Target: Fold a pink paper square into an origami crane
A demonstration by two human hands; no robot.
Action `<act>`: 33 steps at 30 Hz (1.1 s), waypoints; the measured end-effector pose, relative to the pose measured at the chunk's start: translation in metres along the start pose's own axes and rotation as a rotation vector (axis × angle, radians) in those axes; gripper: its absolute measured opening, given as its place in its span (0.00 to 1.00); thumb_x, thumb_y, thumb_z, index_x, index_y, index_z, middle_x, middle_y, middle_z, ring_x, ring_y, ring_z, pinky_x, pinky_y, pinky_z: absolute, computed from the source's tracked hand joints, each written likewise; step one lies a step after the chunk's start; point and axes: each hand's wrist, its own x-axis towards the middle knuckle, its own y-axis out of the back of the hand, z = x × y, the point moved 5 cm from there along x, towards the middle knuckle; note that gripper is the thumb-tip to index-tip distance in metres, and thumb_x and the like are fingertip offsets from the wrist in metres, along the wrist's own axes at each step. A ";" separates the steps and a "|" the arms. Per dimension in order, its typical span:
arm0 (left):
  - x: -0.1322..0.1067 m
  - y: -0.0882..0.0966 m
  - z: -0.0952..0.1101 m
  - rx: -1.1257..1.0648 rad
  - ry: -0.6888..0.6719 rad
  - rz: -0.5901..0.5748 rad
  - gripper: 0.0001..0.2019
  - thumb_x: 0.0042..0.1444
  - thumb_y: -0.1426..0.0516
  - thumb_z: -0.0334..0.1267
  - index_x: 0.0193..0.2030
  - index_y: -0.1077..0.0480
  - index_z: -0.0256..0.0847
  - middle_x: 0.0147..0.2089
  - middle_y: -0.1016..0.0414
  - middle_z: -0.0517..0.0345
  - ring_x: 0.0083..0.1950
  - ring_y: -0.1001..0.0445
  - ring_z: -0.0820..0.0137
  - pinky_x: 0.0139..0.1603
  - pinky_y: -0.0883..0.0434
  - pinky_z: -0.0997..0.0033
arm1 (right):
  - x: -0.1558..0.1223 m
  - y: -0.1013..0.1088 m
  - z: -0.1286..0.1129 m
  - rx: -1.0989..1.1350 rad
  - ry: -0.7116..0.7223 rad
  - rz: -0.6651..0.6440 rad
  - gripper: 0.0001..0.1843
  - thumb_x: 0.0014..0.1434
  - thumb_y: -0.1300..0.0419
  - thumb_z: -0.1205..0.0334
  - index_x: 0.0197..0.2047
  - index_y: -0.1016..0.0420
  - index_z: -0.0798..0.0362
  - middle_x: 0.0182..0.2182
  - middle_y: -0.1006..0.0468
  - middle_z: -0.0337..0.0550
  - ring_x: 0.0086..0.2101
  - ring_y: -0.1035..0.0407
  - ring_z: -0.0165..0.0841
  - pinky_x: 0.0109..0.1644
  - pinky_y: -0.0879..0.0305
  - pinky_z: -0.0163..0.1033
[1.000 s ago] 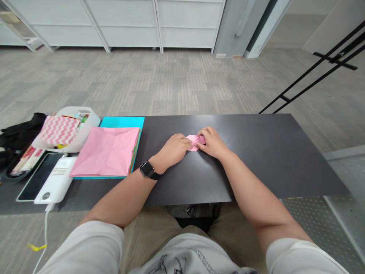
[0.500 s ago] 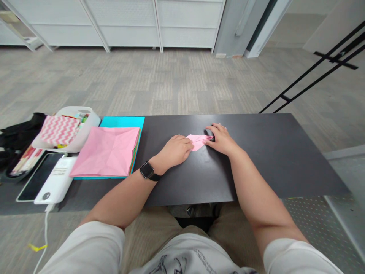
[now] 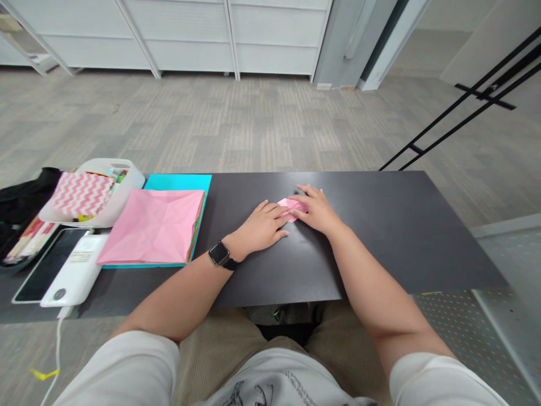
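Note:
A small piece of folded pink paper (image 3: 289, 202) lies on the dark table between my hands. My left hand (image 3: 262, 226), with a black watch at its wrist, rests flat with its fingers spread. Its fingertips press on the left side of the paper, and its thumb points out over the table. My right hand (image 3: 320, 213) reaches in from the other side, fingers apart and laid over the right part of the paper. Both hands hide much of the folds.
On the left, a large creased pink sheet (image 3: 154, 225) tops a stack of coloured paper. Beside it are a white basket (image 3: 136, 179) with a pink zigzag cloth, a white power bank (image 3: 76, 270) with a cable, and a phone (image 3: 44, 270). The dark tabletop (image 3: 401, 231) extends right.
My right hand has moved left from the paper's pointed right end, its fingers now over the paper. My left fingers have spread and the thumb has come out. The view has shifted slightly.

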 end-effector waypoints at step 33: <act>0.003 0.016 -0.013 -0.042 -0.054 0.101 0.18 0.75 0.44 0.45 0.64 0.21 0.44 0.72 0.25 0.49 0.73 0.30 0.56 0.77 0.35 0.47 | 0.003 -0.005 0.011 -0.052 -0.067 -0.075 0.20 0.66 0.29 0.56 0.60 0.15 0.34 0.73 0.31 0.48 0.75 0.44 0.56 0.78 0.58 0.77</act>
